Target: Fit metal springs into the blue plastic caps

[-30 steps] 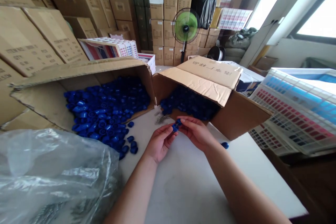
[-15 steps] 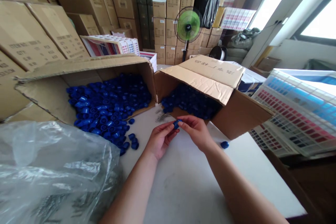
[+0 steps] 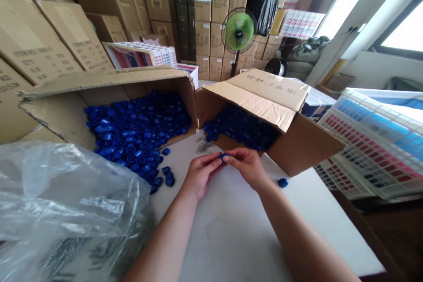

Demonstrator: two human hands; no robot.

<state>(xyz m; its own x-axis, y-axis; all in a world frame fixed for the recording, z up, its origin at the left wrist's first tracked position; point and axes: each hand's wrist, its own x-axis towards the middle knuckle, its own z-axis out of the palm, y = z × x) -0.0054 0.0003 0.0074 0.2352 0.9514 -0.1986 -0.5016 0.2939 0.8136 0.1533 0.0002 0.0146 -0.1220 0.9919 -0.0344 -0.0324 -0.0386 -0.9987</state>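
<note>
Between my two hands, above the white table (image 3: 214, 233), is a small blue plastic cap (image 3: 223, 158), mostly hidden by fingers. My left hand (image 3: 201, 174) pinches it from the left with thumb and fingers. My right hand (image 3: 246, 165) grips it from the right, thumb against its near side. Whether anything else is between the fingertips is too small to tell. Just beyond the hands lies a small heap of thin metal pieces (image 3: 204, 144). Many similar blue caps (image 3: 132, 141) spill from the left carton onto the table.
Two opened cartons lie on their sides: the left carton (image 3: 59, 114) and the right carton (image 3: 297, 147), which also contains blue caps (image 3: 243, 128). A clear plastic bag (image 3: 72, 194) with metal pieces fills the near left. One loose cap (image 3: 283, 182) sits right. White crates (image 3: 373, 141) stand beyond the table.
Both hands stay in nearly the same place, still on the blue cap. The fingers have closed in around it, so less of it shows. The view has shifted slightly.
</note>
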